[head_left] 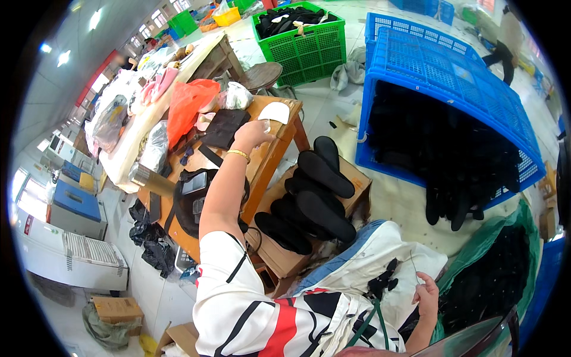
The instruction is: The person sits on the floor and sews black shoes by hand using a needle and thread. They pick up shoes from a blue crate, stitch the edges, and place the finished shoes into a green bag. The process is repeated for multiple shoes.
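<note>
On the wooden table [267, 163], a white pad [275, 112] just beyond the left grip [253, 135] (closure unclear).

A small pale thing [266, 125] at the fingers of my left hand [252, 137], beside the white, round-ended flat piece [276, 111], is too small for me to identify. The thin dark strand [413, 265] by my right hand [426, 294] is too fine to tell as thread or wire; the lower edge cuts off that forearm. Deep shadow swallows most of what lies inside the blue plastic mesh crate [425, 59] and the green plastic sack [528, 221]. The orange-red plastic bag [191, 104] hides its contents. A distant person [510, 37] is blurred.
</note>
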Available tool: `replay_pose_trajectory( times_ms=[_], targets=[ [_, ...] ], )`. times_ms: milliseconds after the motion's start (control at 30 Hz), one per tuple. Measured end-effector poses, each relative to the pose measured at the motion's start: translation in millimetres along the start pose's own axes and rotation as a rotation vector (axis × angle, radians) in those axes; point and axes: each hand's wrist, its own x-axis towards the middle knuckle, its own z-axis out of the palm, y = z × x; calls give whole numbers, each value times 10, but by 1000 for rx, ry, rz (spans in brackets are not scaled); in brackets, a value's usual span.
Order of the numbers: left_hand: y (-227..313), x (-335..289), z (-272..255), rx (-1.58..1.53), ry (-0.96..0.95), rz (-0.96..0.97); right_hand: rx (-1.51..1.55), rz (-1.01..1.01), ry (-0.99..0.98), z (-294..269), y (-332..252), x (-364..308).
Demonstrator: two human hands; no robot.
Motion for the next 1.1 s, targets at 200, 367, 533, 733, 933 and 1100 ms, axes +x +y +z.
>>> replay_pose_trajectory(
  times_ms=[200, 367, 533, 733, 933, 1100],
  targets=[
    [110, 52, -228, 63, 16, 21, -29, -52, 59, 16, 84, -31],
    [-9, 168, -454, -80, 241, 239, 48, -157, 335, 140, -126, -94],
    [1140, -161, -200, -885, 113, 261, 134, -368, 417, 65, -1, 379],
    [3732, -2370, 646, -1141, -567, 399, -50, -434, 370, 479, -529, 331],
    [4244, -2892, 1862, -1567, -937, 691, -9, -735, 526, 596, -688, 450],
    [4279, -3211, 2060, -1576, -1113, 706, -62, -668, 621, 152, -619, 548]
  ],
)
